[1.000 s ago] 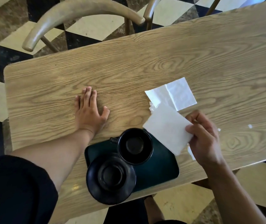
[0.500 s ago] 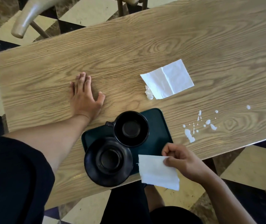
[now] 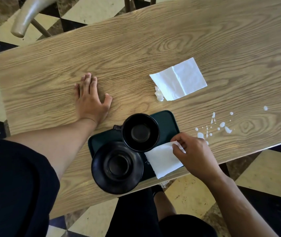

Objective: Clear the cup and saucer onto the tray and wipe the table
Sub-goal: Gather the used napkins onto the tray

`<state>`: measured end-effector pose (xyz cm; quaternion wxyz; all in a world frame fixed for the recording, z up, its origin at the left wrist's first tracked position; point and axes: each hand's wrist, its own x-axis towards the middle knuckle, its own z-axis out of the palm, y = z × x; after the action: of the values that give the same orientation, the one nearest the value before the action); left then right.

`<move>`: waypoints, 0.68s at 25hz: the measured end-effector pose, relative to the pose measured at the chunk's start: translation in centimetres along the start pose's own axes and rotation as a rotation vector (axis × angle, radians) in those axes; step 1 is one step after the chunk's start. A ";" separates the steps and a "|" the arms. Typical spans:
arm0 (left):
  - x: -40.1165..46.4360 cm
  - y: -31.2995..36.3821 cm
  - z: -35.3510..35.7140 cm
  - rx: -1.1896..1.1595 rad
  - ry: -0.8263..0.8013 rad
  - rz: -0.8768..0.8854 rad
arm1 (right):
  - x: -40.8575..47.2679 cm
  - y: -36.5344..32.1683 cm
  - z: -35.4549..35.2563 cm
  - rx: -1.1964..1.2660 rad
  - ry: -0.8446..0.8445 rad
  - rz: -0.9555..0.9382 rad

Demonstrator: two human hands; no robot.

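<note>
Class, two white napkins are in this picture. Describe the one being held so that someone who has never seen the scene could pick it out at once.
Start at the wooden table and find the dark green tray at its near edge, carrying a black cup and saucer. The held napkin lies over the tray's right end, pinched at its top corner by the right hand. The other napkin lies untouched farther back, creased, beside a small white spill.

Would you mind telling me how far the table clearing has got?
Done: the cup and saucer already sit on the tray. In hand: the right hand pinches a napkin over the tray; the left hand rests flat on the table. Left: white spill drops, a second napkin and the white blob beside it.
</note>
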<state>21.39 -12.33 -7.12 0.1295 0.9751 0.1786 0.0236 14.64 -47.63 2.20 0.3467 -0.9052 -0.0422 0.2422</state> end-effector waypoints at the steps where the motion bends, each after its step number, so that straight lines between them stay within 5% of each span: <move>1: 0.0 0.0 0.0 0.003 0.000 0.002 | -0.2 -0.1 0.1 -0.001 0.033 0.004; 17: 0.0 -0.1 0.0 0.009 -0.004 0.013 | -1.6 -1.2 2.1 -0.182 0.274 -0.139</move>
<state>21.39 -12.21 -7.15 0.1255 0.9768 0.1720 0.0218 12.30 -45.84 2.28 0.2818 -0.9522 -0.0789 0.0874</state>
